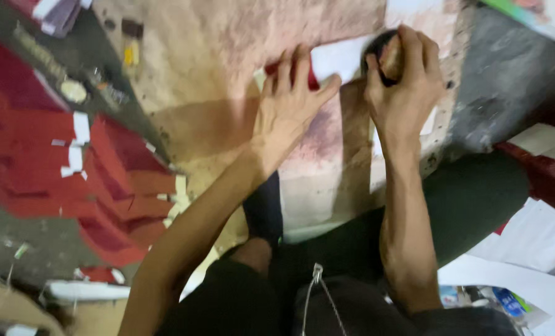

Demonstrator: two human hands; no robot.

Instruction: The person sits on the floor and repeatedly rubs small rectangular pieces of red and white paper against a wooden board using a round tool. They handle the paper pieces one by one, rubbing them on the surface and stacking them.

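Note:
My left hand (290,102) lies flat, fingers spread, pressing on a white sheet of paper (342,57) and a red piece (312,78) that peeks out under the fingers. My right hand (405,87) is closed around a round dark tool with a brown top (386,59), held down on the right end of the white sheet. Both rest on a stained, pale work board (227,56) in front of my crossed legs in dark trousers.
Stacks of red paper sheets with white strips (72,168) fan out on the floor to the left. More red and white stacks (545,168) sit at the right. White sheets and small packets (507,298) lie at the lower right. Small items (128,50) lie near the board's top left.

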